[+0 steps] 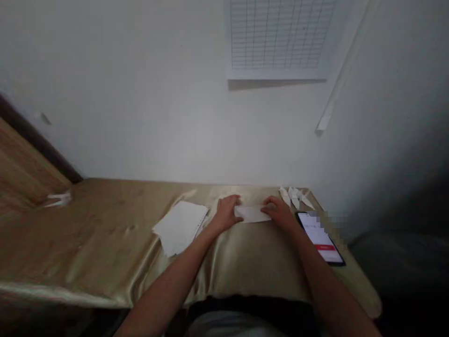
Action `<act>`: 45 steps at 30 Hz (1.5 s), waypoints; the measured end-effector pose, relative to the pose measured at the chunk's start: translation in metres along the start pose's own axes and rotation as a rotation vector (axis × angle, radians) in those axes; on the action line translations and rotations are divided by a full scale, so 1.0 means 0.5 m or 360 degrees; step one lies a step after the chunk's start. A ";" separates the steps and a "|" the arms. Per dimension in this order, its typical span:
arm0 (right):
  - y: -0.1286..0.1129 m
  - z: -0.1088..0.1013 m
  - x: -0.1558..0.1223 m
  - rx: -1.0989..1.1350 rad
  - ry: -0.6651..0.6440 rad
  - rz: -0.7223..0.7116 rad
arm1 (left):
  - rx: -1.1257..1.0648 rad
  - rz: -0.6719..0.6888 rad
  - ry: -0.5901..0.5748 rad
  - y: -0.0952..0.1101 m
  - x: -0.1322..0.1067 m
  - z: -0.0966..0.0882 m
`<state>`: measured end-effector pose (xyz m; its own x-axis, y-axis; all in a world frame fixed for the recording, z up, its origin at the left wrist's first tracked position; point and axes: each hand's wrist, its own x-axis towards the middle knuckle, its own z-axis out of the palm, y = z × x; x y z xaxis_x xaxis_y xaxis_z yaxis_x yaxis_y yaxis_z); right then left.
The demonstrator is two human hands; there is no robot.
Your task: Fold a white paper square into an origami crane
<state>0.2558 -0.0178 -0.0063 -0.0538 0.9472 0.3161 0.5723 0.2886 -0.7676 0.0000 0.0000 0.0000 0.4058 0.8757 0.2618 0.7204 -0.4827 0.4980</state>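
Observation:
A small folded sheet of white paper [253, 213] lies on the gold satin cloth [105, 234] covering the table. My left hand [227, 211] presses on its left end with the fingers curled over the edge. My right hand [278, 210] holds down its right end, fingers bent onto the paper. Both forearms reach in from the bottom of the view.
A stack of white sheets [180, 225] lies left of my hands. Several small folded white paper pieces [293, 196] sit at the back right. A phone [321, 238] with a lit screen lies at the right. A gridded chart [278, 37] hangs on the white wall.

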 end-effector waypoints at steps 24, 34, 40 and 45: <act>0.023 -0.007 0.001 -0.0025 -0.0430 0.0058 | 0.0005 -0.0092 -0.0330 -0.030 -0.005 -0.017; 0.026 0.016 -0.010 -0.0465 -0.0582 -0.0057 | 0.0214 0.0002 -0.0435 -0.034 -0.012 -0.012; 0.020 0.003 -0.009 -0.0572 -0.0501 -0.0043 | 0.0353 -0.0001 -0.0410 -0.037 -0.013 0.000; 0.021 -0.001 0.000 -0.0603 -0.0409 -0.0169 | 0.0443 -0.0090 -0.0282 -0.028 -0.012 0.007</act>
<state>0.2621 -0.0148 -0.0140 -0.3016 0.9329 0.1969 0.8085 0.3597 -0.4658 -0.0105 0.0013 -0.0113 0.4347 0.8970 0.0799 0.8608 -0.4399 0.2561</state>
